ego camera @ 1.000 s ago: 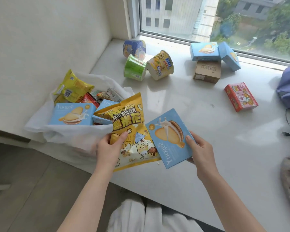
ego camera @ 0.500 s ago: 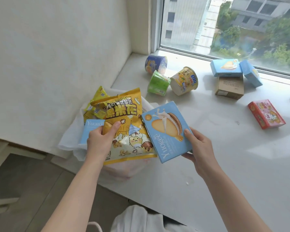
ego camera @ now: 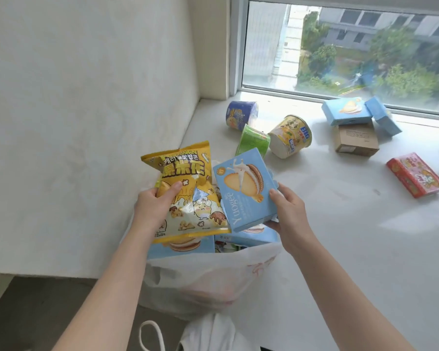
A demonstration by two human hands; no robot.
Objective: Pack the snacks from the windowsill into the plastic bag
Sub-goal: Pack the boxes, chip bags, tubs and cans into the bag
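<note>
The windowsill (ego camera: 352, 236) is strewn with three tipped cups (ego camera: 290, 135), two blue boxes (ego camera: 347, 111) touching a brown box (ego camera: 356, 139), and a red box (ego camera: 416, 174) lying apart. At its left edge a plastic bag (ego camera: 213, 274) is filled with packets. Above the bag, a popcorn bag (ego camera: 188, 178) is gripped by the left hand (ego camera: 153, 206), thumb on its front, and a biscuit box (ego camera: 246, 196) is clamped in the right hand (ego camera: 289, 211).
</note>
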